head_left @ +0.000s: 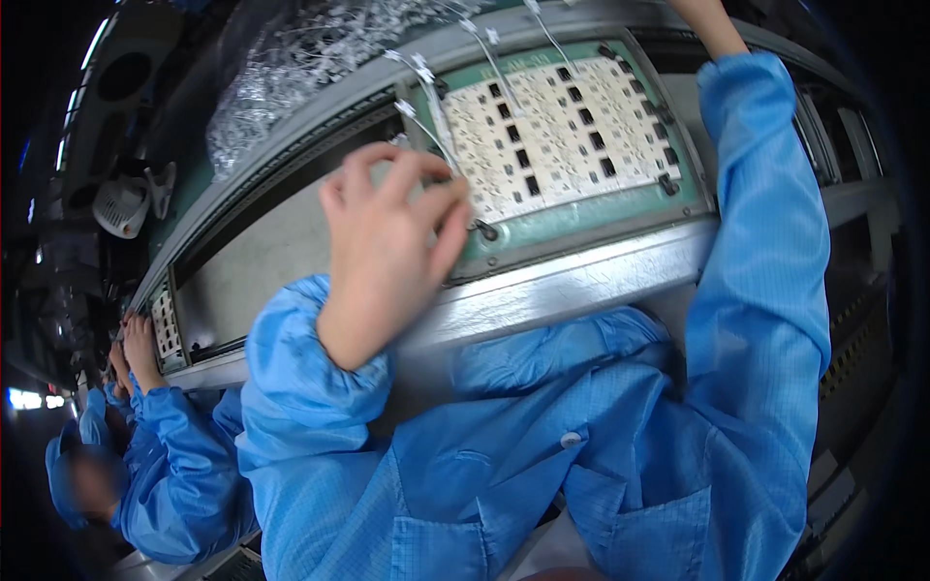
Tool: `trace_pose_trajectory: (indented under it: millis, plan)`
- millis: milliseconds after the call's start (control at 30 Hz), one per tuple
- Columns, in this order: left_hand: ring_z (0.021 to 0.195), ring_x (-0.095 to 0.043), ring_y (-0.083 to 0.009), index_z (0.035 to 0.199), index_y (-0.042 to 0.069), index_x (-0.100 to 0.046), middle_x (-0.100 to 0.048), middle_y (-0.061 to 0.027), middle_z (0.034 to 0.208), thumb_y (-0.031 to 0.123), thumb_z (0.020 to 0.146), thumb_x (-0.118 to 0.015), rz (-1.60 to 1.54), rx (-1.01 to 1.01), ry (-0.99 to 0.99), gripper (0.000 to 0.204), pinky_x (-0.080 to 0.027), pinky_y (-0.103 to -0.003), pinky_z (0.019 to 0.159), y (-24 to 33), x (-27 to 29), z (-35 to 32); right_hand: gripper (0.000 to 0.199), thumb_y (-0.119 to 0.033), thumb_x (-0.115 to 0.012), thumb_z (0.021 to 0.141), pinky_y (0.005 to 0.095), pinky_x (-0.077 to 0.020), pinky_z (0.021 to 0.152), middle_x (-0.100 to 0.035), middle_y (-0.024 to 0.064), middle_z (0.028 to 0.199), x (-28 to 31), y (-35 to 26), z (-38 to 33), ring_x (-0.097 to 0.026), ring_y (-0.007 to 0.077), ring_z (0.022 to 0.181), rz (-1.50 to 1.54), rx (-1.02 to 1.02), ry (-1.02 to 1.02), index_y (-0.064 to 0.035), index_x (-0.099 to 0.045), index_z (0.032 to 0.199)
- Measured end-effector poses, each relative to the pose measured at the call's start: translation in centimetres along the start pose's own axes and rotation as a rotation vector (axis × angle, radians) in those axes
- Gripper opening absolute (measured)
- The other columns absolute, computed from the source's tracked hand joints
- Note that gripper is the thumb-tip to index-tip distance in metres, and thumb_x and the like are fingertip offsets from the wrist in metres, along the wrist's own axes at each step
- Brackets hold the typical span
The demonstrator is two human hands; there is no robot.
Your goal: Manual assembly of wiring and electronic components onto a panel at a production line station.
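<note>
My left hand (392, 232) is at the lower left of a panel of white circuit boards (562, 136). Its thumb and fingertips are pinched together on the end of a thin white wire (431, 134) with a white connector at its far end. The panel, dotted with small parts and black square components, lies in a green fixture (581, 211) held by black clips. Several other white wires lie across its far edge. At the top edge of the view, only the wrist and part of my right hand (705, 21) show; its fingers are cut off.
A metal rail (591, 281) runs along the front of the conveyor line. Beyond the line lies a heap of white connector wires (291, 87) in clear plastic. A white device (121, 208) stands at the far left. Along the line to my left, a co-worker in blue (184, 474) handles another panel (167, 324).
</note>
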State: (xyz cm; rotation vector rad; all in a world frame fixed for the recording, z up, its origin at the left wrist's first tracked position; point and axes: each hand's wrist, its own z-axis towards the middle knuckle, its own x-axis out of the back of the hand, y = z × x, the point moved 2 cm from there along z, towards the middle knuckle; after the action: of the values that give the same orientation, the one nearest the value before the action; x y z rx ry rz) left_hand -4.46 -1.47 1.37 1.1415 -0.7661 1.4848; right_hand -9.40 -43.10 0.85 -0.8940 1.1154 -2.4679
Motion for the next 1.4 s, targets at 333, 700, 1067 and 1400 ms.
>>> trace_pose_trajectory:
  millis: [333,700,1067,1400]
  plan:
    - [0.092,-0.068,-0.0339,0.108,0.007,-0.072,-0.072,-0.0144,0.093,0.017,0.088,-0.068,-0.203,0.115,0.276,0.022,-0.054,-0.045,0.078,-10.0,-0.5,7.4,0.029,-0.03,-0.065,0.098,0.0326,-0.0492,0.092,-0.074,0.0049,0.107,4.3,-0.8,-4.2,-0.068,0.0168,0.099,0.038,-0.024,-0.08,-0.0128,-0.071,0.121]
    - [0.099,-0.067,-0.0325,0.112,0.021,-0.074,-0.065,-0.0084,0.107,0.021,0.087,-0.067,0.542,0.164,0.159,0.026,-0.054,-0.05,0.08,-23.3,1.0,11.5,0.018,-0.01,-0.062,0.1,0.0276,-0.0511,0.097,-0.076,0.0113,0.106,0.3,-8.2,-13.3,-0.071,0.016,0.105,0.286,-0.056,-0.275,0.0007,-0.068,0.113]
    - [0.112,-0.063,-0.0308,0.106,0.018,-0.073,-0.067,-0.0077,0.114,0.021,0.087,-0.065,0.647,0.155,0.032,0.021,-0.048,-0.055,0.09,-23.7,-0.4,10.1,0.017,-0.009,-0.063,0.099,0.0272,-0.0526,0.092,-0.077,0.0105,0.103,-0.4,-10.1,-14.8,-0.071,0.0145,0.101,-0.034,0.007,-0.243,0.0032,-0.068,0.11]
    - [0.103,-0.068,-0.0294,0.117,0.019,-0.066,-0.069,-0.0058,0.112,0.022,0.093,-0.063,0.53,-0.006,0.151,0.024,-0.045,-0.054,0.089,-24.5,-2.1,9.7,0.015,-0.006,-0.064,0.098,0.0274,-0.0551,0.085,-0.076,0.0109,0.103,-1.1,-10.0,-15.5,-0.073,0.0159,0.097,-0.153,0.098,-0.204,0.0038,-0.067,0.108]
